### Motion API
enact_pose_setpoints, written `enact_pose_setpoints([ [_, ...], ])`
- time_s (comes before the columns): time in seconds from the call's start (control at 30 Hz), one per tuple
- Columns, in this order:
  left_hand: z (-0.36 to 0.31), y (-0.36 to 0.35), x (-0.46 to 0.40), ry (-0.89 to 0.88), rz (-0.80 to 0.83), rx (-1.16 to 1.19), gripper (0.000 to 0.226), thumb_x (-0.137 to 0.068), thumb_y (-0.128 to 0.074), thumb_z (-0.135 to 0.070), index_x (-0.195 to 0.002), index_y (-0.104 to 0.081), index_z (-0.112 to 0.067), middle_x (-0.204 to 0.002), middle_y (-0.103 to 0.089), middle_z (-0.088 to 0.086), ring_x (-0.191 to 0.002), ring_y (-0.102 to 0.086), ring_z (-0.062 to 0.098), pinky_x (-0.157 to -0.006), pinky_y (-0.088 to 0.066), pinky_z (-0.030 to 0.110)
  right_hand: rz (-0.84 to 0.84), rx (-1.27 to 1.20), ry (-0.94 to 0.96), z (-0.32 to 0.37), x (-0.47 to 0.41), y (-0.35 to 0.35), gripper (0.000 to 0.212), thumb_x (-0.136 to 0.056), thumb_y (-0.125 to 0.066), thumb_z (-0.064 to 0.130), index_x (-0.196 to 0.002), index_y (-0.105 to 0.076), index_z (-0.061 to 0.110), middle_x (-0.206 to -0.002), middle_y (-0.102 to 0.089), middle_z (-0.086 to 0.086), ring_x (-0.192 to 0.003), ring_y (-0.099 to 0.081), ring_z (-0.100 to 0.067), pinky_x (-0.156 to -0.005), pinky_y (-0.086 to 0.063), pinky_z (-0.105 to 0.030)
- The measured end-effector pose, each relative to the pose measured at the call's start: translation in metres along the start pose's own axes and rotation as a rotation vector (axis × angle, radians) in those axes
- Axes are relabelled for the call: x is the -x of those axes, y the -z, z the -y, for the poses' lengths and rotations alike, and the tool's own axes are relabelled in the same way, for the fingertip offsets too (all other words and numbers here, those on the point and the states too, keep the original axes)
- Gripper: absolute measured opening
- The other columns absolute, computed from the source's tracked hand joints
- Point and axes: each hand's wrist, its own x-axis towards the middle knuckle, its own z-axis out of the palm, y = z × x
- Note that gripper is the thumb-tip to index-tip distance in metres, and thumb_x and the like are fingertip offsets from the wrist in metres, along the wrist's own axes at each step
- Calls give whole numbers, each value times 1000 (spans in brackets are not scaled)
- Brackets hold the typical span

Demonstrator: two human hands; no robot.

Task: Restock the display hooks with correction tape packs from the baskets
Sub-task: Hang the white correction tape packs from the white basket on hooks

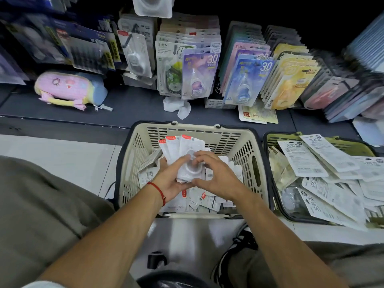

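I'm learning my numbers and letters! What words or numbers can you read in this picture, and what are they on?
"30" in big white digits: on the purple hanging pack.
"30" again: on the blue hanging pack.
Red-topped packs held in the left hand and right hand over the beige basket: print too small to read.
White packs in the green basket: bold characters, too blurred to read.
Other hanging packs: unreadable.

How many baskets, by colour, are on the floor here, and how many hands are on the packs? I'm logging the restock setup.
Beige basket: 1
Green basket: 1
Hands on the fanned packs: 2, the left hand and the right hand
Total: 2 baskets, 2 hands
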Motion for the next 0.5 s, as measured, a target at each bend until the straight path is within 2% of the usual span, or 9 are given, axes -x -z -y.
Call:
enact_pose_setpoints([
  [0.07,3,5,-3,-32,-34,-43,70,-90,-79,-15,-149,-43,-24,-133,-69,15,-112,-72,37,-74,-63,57,1,-212,-99,-1,-12,0,21,-87,-79,12,-104,-76,23,-134,-65,16,-125,-61,-3,-111,-50,-37],
  [0.13,3,13,-4,-73,-102,-35,70,-88,-80,-6,-142,-45,-33,-131,-67,8,-113,-70,37,-75,-61,64,-147,-317,-210,-10,-25,4,18,-93,-73,9,-101,-79,24,-121,-74,12,-109,-69,-5,-98,-58,-34],
  [0.2,2,19,-3,-81,-133,-34,72,-86,-80,-3,-141,-47,-35,-132,-65,5,-114,-68,37,-74,-60,66,-286,-82,-361,-33,-37,12,23,-97,-68,10,-116,-75,21,-127,-72,2,-109,-68,-12,-89,-56,-21],
  [0.23,1,21,-3,-78,-129,-36,72,-86,-81,-2,-141,-48,-35,-132,-65,5,-114,-67,37,-74,-60,67,-282,106,-451,-49,-42,16,31,-98,-68,13,-129,-69,17,-136,-67,-3,-120,-64,-18,-95,-52,-22],
  [0.3,2,26,0,-64,-121,-35,70,-85,-81,-2,-138,-50,-35,-132,-66,6,-114,-68,37,-72,-60,66,-185,376,-623,-81,-46,17,54,-98,-70,18,-149,-52,13,-154,-51,-8,-143,-46,-28,-118,-40,-39],
  [0.33,2,28,1,-54,-119,-40,69,-84,-82,-2,-137,-52,-35,-131,-67,6,-114,-68,38,-72,-60,67,-127,446,-670,-92,-45,15,64,-97,-72,21,-154,-44,15,-160,-43,-8,-149,-36,-30,-124,-32,-46],
  [0.37,2,30,3,-46,-115,-51,69,-83,-83,-3,-136,-52,-34,-131,-67,6,-114,-68,39,-72,-59,68,-77,493,-680,-101,-44,11,74,-95,-74,24,-158,-36,18,-163,-38,-6,-152,-29,-32,-127,-25,-50],
  [0.43,1,35,6,-43,-121,-86,67,-82,-85,-5,-134,-54,-34,-132,-67,6,-116,-67,39,-73,-59,68,-41,567,-654,-113,-43,4,88,-91,-79,28,-162,-27,25,-162,-37,-6,-153,-26,-34,-127,-21,-53],
  [0.5,-1,37,6,-46,-145,-116,64,-82,-85,-8,-132,-55,-35,-132,-67,5,-117,-67,37,-74,-60,67,-111,606,-628,-120,-44,3,88,-87,-83,27,-159,-34,25,-154,-44,-9,-147,-33,-32,-125,-26,-50],
])
